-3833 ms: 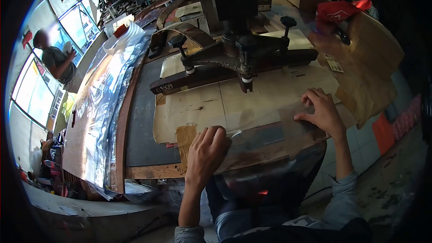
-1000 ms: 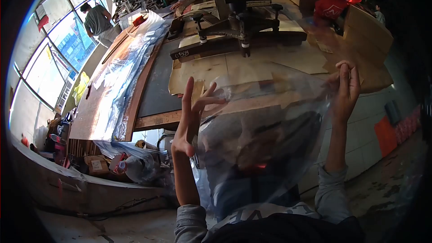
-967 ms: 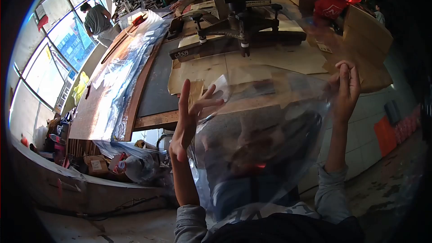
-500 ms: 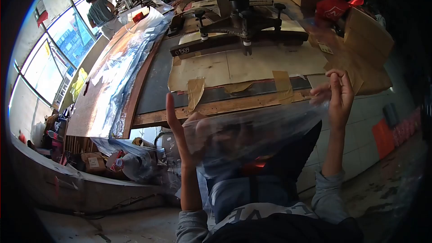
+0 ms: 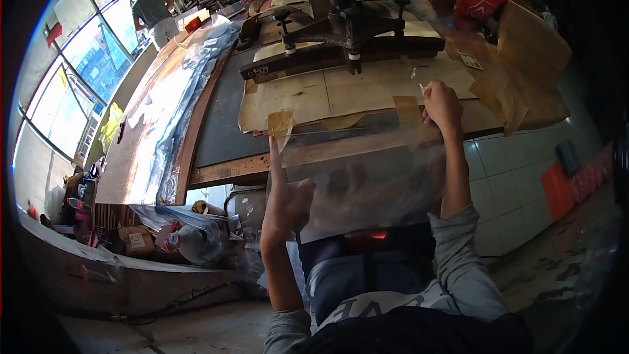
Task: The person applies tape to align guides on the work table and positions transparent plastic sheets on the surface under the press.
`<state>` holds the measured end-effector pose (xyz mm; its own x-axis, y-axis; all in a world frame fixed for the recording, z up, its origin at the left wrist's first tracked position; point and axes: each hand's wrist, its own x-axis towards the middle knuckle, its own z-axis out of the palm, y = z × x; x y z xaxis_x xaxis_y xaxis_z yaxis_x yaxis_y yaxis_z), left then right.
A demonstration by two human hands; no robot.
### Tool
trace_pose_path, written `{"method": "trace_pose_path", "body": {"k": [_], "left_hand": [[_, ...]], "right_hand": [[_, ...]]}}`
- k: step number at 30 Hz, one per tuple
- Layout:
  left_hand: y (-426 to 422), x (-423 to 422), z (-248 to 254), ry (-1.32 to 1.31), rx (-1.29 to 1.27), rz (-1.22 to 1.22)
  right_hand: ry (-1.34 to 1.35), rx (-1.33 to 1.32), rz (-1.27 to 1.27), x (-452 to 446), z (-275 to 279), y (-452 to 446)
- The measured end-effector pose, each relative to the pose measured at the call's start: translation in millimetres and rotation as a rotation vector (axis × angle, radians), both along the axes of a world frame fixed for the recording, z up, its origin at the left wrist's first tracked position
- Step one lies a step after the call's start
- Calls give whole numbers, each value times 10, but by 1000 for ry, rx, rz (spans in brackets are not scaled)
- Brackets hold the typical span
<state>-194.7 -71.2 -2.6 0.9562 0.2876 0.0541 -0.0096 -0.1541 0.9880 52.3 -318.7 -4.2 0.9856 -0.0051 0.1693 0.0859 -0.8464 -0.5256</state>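
A sheet of clear plastic film [image 5: 367, 187] stretches between my hands above my lap, in front of the bench edge. My right hand [image 5: 443, 108] is closed near the bench's front edge, pinching the film's upper right corner. At the film's left side is my left hand [image 5: 287, 203], its index finger straight up and its thumb apart. The film seems to lie against that hand; whether it is in front of or around it I cannot tell. Behind the film, pieces of brown tape [image 5: 280, 122] hang over the edge of a pale board [image 5: 354, 88].
A black metal bar on a clamp frame [image 5: 347, 52] presses across the board. Plastic-covered panels [image 5: 164, 118] lie on the left. A cardboard box [image 5: 534, 42] and a red bag [image 5: 478, 6] stand on the right. Another person [image 5: 154, 13] stands by the windows.
My right hand has moved left and slightly up, closing on the film. My left hand has shifted a little right. The film now spreads flatter and wider between them.
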Motion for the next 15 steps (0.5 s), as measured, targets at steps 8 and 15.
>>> {"method": "trace_pose_path", "body": {"k": [8,15], "left_hand": [[322,33,-52,-43,28,-155],[567,606,63,-420,920,184]], "right_hand": [[-60,-144,95,556,15,175],[101,-24,139,599,71,180]]}}
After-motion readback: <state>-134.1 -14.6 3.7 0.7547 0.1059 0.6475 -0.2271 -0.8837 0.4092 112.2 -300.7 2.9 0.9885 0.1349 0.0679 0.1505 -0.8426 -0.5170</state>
